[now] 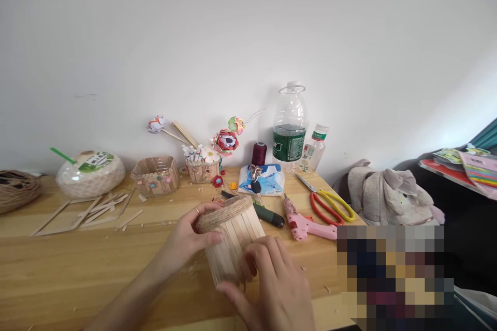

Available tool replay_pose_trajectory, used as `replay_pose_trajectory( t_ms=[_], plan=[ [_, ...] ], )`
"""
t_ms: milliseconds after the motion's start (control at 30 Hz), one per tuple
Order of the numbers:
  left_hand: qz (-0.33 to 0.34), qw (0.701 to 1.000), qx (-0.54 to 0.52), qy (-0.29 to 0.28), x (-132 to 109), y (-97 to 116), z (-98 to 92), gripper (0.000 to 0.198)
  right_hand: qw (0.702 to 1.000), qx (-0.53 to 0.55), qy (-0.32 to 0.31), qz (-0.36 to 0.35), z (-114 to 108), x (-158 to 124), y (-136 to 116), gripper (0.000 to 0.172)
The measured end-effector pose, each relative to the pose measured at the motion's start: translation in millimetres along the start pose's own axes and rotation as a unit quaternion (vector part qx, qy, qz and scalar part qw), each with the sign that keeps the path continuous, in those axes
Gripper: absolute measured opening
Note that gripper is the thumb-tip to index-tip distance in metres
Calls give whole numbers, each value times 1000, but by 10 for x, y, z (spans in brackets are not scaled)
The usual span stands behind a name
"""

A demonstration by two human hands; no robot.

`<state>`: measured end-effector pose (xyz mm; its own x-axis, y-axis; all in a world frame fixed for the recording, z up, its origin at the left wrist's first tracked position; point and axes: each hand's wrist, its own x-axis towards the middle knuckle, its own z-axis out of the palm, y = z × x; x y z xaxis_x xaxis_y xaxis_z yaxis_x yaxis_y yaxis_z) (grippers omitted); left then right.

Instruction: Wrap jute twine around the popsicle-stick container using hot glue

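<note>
A small container of upright wooden craft sticks (pixel 236 238), its rim wrapped in jute twine (pixel 227 212), is held tilted above the table's front. My left hand (pixel 198 230) grips it at the twine rim, thumb on the near side and fingers behind. At the lower right side of the container is my right hand (pixel 267 274), fingers curled against the sticks near its bottom end. A short dark strand seems to show by these fingertips, too small to make out. Just behind the container lies a dark green-handled tool (pixel 269 214), partly hidden.
Right of the container lie a pink glue gun (pixel 301 222) and red-and-yellow scissors (pixel 330 204). Loose craft sticks (pixel 101 209) are at left. Along the wall stand a wrapped coconut (pixel 91 176), a decorated basket (pixel 156 178), a thread spool (pixel 259 154) and a large bottle (pixel 290 129).
</note>
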<state>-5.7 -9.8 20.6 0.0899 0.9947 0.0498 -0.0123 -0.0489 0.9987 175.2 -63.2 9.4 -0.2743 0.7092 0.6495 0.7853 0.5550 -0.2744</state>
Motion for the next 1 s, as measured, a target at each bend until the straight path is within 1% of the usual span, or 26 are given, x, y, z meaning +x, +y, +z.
replay_pose_trajectory(
  t_ms=[67,100,200,267,333,367,433,567,633,733,867,1000],
  plan=[
    [9,1000,6,5,6,-12,-6,45,1000,-8,-9,16,31,15,17,24],
    [16,1000,11,6,8,-17,-11,43,1000,4,-18,19,30,23,39,23],
    [34,999,19,10,10,-25,-26,40,994,88,-55,44,-25,62,118,19],
    [34,999,20,12,9,-22,-28,39,982,154,-76,80,-88,107,162,18],
    [34,999,21,12,9,-16,-24,38,970,206,-81,102,-156,165,184,19],
    [36,999,23,12,9,-13,-21,38,967,221,-76,99,-189,197,185,20],
    [41,999,26,14,10,-8,-14,37,969,228,-56,72,-251,261,165,20],
    [42,999,28,12,10,-4,-8,36,982,185,-19,-12,-355,396,79,17],
    [42,999,23,10,8,-2,-8,36,985,170,0,-25,-384,468,57,16],
    [42,999,17,6,8,3,-10,35,985,169,11,13,-379,571,99,16],
    [37,999,4,-2,6,12,-12,34,974,207,-11,88,-293,652,251,14],
    [28,999,-15,-4,-3,12,-15,33,967,226,-14,120,-187,650,379,13]
  ],
)
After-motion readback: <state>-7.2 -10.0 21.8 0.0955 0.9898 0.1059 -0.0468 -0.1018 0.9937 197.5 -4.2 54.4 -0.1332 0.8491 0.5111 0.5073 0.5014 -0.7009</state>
